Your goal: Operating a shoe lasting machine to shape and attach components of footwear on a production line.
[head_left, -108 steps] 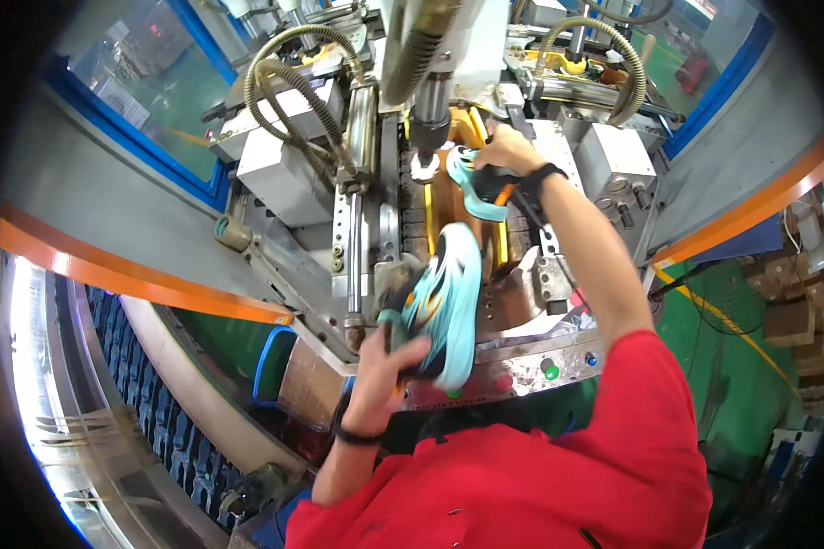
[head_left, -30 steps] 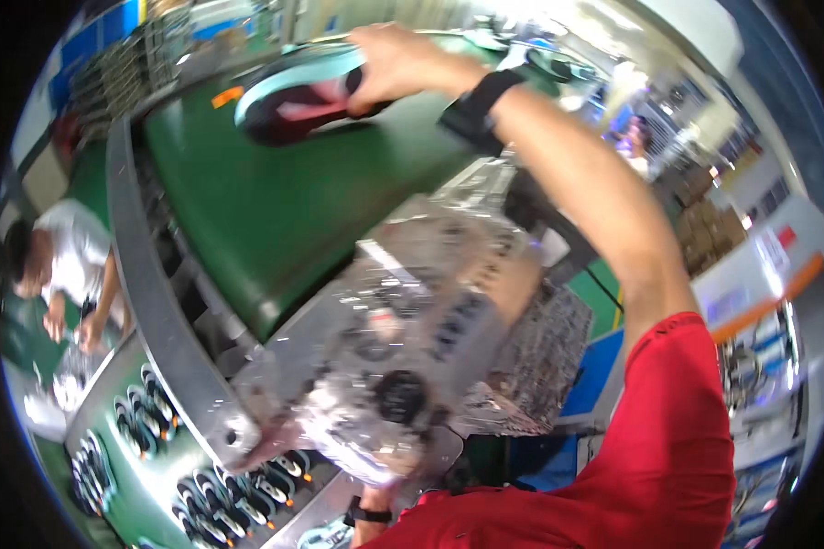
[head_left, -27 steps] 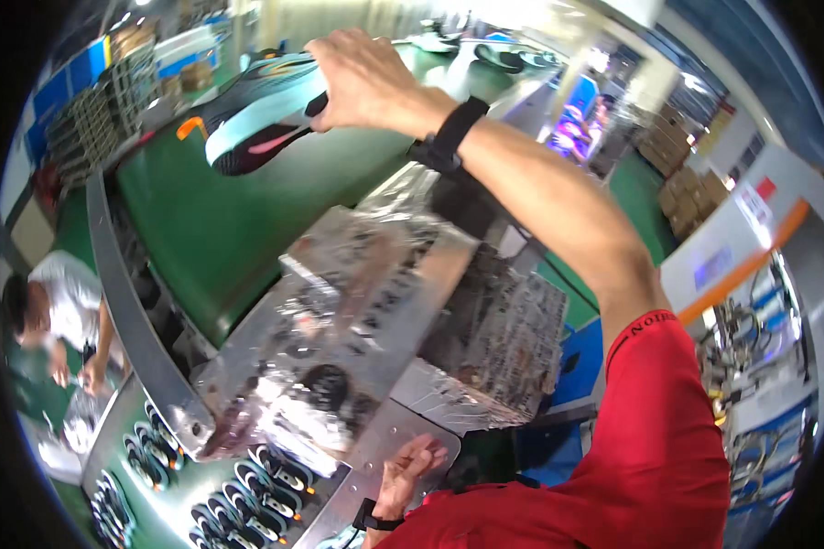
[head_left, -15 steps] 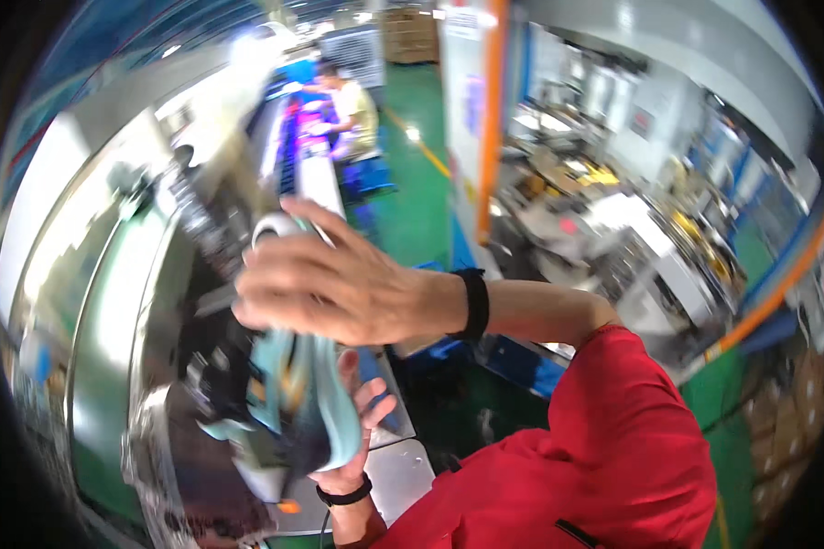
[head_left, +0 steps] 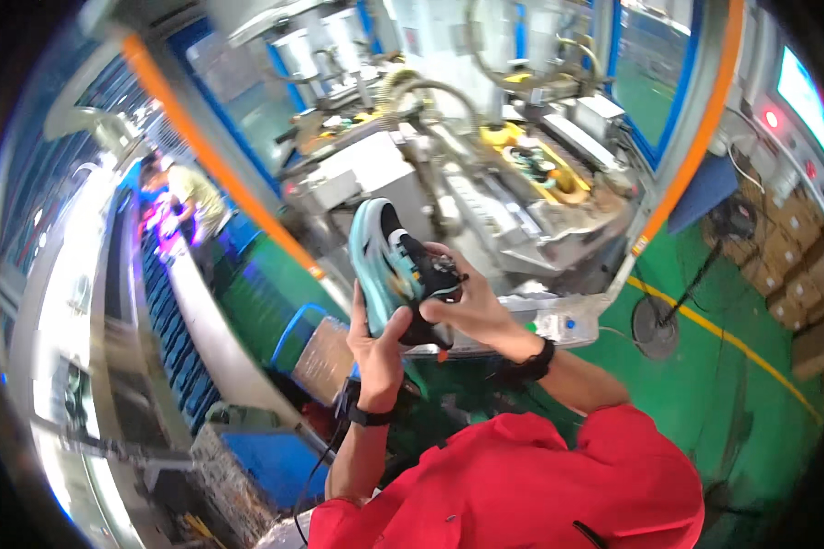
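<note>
Between both hands I hold a sneaker [head_left: 386, 265] with a light teal and white sole and a black upper. It is tilted on its side, one end pointing up and away from me. My left hand [head_left: 378, 355] grips the sole side near the lower end, thumb pressed on the shoe. Closed on the black upper from the right is my right hand [head_left: 471, 306]. A small orange bit shows at the shoe's lower end. Both wrists wear black bands.
Ahead stands a machine bench [head_left: 558, 233] with a yellow fixture [head_left: 499, 137], framed by orange-edged posts [head_left: 220, 165]. At left runs a conveyor [head_left: 178, 343], where another person [head_left: 197, 197] sits. A round-based stand [head_left: 655, 327] and stacked cartons [head_left: 792, 265] are at right.
My view has swung right, from the conveyor side to the machine bench. The right hand has moved from the shoe's top to its side, and the shoe is now held in front of the bench.
</note>
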`<state>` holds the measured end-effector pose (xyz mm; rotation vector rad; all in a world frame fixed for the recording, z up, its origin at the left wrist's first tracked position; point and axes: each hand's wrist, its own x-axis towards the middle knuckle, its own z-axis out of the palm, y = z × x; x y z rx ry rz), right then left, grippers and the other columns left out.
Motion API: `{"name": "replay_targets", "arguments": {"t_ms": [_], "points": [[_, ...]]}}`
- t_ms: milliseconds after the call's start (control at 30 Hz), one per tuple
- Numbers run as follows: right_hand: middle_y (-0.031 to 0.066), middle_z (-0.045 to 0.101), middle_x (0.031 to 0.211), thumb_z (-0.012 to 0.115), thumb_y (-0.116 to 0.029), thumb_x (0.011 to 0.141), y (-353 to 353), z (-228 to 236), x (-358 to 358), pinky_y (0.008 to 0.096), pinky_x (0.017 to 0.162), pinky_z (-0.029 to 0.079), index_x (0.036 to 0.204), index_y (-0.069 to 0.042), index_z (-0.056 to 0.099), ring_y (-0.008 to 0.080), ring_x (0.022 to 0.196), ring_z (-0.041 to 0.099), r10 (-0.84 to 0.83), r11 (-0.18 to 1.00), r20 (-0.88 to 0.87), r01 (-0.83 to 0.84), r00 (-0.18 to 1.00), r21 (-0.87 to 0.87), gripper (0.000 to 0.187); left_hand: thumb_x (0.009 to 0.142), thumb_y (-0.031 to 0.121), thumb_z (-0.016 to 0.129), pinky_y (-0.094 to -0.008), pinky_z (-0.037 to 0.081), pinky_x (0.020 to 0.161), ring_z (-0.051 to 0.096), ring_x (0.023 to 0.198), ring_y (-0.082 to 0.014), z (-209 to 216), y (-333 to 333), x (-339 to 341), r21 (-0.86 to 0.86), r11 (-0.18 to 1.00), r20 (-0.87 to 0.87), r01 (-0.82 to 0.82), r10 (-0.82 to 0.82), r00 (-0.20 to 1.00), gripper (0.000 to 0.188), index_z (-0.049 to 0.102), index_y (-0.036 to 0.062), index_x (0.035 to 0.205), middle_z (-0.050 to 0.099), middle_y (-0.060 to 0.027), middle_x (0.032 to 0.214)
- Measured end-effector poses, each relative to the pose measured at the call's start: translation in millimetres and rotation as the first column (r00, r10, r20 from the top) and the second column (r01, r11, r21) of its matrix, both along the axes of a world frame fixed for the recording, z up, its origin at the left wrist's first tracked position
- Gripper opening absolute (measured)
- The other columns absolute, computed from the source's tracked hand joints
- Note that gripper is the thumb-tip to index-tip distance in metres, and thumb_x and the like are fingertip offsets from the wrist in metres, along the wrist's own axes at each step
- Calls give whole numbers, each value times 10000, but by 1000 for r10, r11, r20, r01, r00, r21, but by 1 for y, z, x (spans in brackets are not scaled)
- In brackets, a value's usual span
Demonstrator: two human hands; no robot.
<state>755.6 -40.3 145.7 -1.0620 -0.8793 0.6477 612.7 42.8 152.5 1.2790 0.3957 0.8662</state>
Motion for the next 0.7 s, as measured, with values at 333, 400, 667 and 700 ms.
{"name": "replay_targets", "arguments": {"t_ms": [333, 400, 667, 700], "points": [[65, 630, 1105, 771, -58, 682, -108, -45, 196, 280, 880, 489, 1236, -16, 572, 137, 968, 602, -688, 724, -105, 671, 718, -160, 590, 927, 416, 622, -319, 422, 1007, 530, 1224, -233, -85, 59, 284, -38, 959, -425, 280, -269, 865, 745, 381, -110, 1398, 560, -192, 1324], [67, 630, 1111, 736, -41, 696, -131, -38, 213, 280, 897, 481, 1239, 0, 564, 139, 982, 599, -759, 648, -58, 742, 649, -176, 571, 852, 450, 696, -339, 457, 973, 587, 1162, -279, -121, 91, 348, 160, 969, -481, 190, -91, 872, 813, 423, -135, 1346, 572, -250, 1292], [88, 618, 1071, 654, 32, 690, -178, -20, 234, 289, 849, 499, 1260, 29, 529, 156, 918, 607, -917, 328, 126, 894, 379, -305, 584, 718, 285, 755, -449, 453, 982, 546, 1165, -447, -209, 150, 491, 395, 906, -755, 150, 227, 616, 874, 323, -125, 1357, 519, -374, 1258], [88, 618, 1071, 654, 32, 690, -177, -19, 240, 289, 849, 499, 1260, 29, 529, 156, 918, 607, -920, 313, 137, 899, 367, -304, 584, 725, 245, 730, -451, 454, 983, 542, 1159, -460, -209, 153, 500, 367, 914, -816, 173, 226, 533, 836, 317, -116, 1356, 520, -374, 1252]]}}
